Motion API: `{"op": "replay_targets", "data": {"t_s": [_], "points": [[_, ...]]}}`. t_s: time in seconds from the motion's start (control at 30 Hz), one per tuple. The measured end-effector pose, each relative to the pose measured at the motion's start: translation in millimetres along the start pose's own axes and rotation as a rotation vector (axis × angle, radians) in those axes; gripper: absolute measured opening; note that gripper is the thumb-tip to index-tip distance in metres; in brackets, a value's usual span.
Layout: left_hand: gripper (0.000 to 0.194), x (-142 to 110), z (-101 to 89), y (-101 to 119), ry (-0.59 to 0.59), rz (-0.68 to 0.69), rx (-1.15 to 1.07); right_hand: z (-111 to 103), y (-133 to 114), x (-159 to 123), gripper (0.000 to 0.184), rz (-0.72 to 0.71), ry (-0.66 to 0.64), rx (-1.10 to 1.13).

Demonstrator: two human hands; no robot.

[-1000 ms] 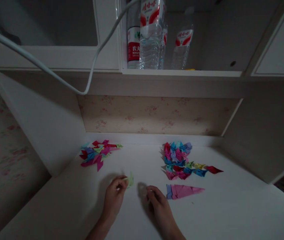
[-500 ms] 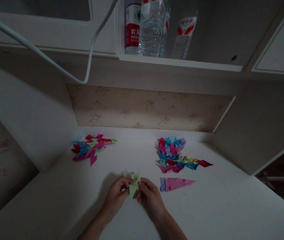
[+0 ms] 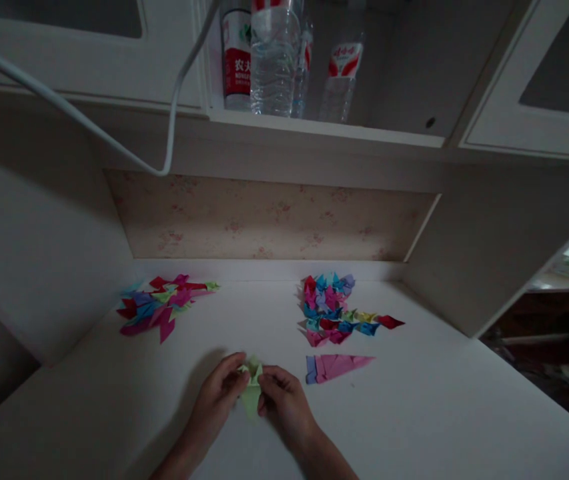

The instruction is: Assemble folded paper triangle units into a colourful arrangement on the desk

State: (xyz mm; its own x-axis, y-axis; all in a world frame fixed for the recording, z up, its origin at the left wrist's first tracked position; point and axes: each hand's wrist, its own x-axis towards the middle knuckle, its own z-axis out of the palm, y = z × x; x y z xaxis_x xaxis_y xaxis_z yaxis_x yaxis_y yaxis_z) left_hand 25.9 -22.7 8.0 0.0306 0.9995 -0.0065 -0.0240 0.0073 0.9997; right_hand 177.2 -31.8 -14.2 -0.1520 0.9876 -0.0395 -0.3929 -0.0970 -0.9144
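A light green folded paper piece (image 3: 251, 395) is held between both hands above the white desk (image 3: 399, 413). My left hand (image 3: 221, 387) pinches its left side, and my right hand (image 3: 281, 393) grips the right side with thumb and fingers. A wider flap of the paper points down toward me, and small folds stand up at its top. To the right lies a flat pink and purple folded paper wedge (image 3: 339, 368). Behind it sits a cluster of colourful folded paper pieces (image 3: 327, 310). Another pile of folded paper (image 3: 159, 307) rests at the back left.
Overhead, a cabinet shelf (image 3: 324, 131) carries several plastic bottles (image 3: 274, 67). A white cable or rod (image 3: 79, 120) hangs down at the upper left. Side panels (image 3: 494, 247) flank the desk, and flowered wallpaper (image 3: 264, 220) covers the back.
My right hand has come in from the right and taken hold of the green paper, which my left hand alone held before. The paper's flap now hangs toward me. The view has shifted right.
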Motion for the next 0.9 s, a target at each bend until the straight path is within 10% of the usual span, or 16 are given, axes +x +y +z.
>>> {"op": "replay_targets", "data": {"t_s": [0.9], "points": [[0.04,-3.7,-0.2,8.3,-0.016,-0.037,-0.014,4.1,-4.7,-5.1,0.041,0.023,0.107,0.059]]}}
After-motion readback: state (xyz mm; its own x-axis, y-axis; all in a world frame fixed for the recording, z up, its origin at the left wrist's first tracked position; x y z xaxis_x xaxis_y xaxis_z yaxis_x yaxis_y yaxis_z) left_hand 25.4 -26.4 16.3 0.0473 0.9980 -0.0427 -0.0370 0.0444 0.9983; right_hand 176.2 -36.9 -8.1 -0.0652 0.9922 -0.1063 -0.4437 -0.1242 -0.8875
